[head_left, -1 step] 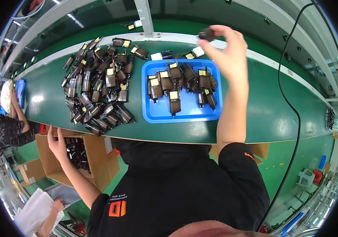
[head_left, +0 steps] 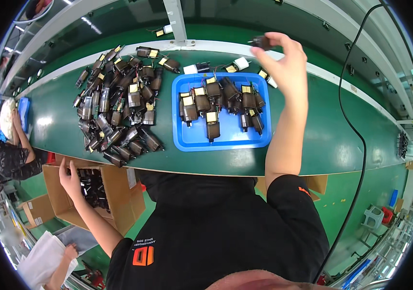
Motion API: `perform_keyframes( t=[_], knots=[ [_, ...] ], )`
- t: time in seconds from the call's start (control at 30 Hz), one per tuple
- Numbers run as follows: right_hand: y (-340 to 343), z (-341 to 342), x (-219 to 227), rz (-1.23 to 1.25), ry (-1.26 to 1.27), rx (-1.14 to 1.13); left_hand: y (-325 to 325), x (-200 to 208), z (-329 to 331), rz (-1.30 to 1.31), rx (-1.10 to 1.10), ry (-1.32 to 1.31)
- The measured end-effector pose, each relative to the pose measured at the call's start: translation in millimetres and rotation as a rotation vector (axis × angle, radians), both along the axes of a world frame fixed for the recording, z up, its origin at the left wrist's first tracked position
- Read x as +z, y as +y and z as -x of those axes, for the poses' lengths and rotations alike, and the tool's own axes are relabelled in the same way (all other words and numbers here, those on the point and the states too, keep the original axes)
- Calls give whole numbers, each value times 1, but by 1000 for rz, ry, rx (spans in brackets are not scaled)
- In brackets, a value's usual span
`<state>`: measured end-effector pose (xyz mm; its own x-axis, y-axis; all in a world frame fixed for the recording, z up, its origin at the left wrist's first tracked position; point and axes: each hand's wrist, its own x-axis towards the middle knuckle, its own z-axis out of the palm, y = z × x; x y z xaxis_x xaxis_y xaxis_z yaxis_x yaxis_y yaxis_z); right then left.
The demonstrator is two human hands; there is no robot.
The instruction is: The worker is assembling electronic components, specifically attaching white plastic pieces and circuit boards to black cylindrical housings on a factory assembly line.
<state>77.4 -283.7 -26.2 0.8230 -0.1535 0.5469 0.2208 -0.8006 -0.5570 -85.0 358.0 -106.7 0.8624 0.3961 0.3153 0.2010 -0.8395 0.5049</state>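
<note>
The right hand (head_left: pixel 286 60) is reaching out over the far edge of the green belt (head_left: pixel 332 135), its fingers pinching a small dark motor (head_left: pixel 261 42) held up just beyond the far right corner of the blue tray (head_left: pixel 226 140). The tray is lying on the belt in front of the person, holding a loose row of similar motors (head_left: pixel 218 104) with yellow tags. To its left, a big pile of motors (head_left: pixel 119 104) is spreading across the belt. The left hand (head_left: pixel 69 179) is hanging down at the near left, below the belt edge, fingers spread open and resting on the rim of a cardboard box (head_left: pixel 119 193) with more dark parts inside. Another person (head_left: pixel 8 154) is sitting at the far left.
</note>
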Motion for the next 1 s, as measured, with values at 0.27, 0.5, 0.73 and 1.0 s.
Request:
perform_keyframes(
  t=[0.27,0.5,0.73,1.0],
  knots=[
    [-76,-84,-28,20,444,-14,15,-38,8,-277,28,-45],
    [-93,-152,-96,437,516,-233,55,-82,33,-116,299,18],
    [-66,-155,-120,534,430,-451,129,-192,91,170,148,686],
    [24,-218,-105,254,151,371,95,-284,99,267,-181,865]
  ],
)
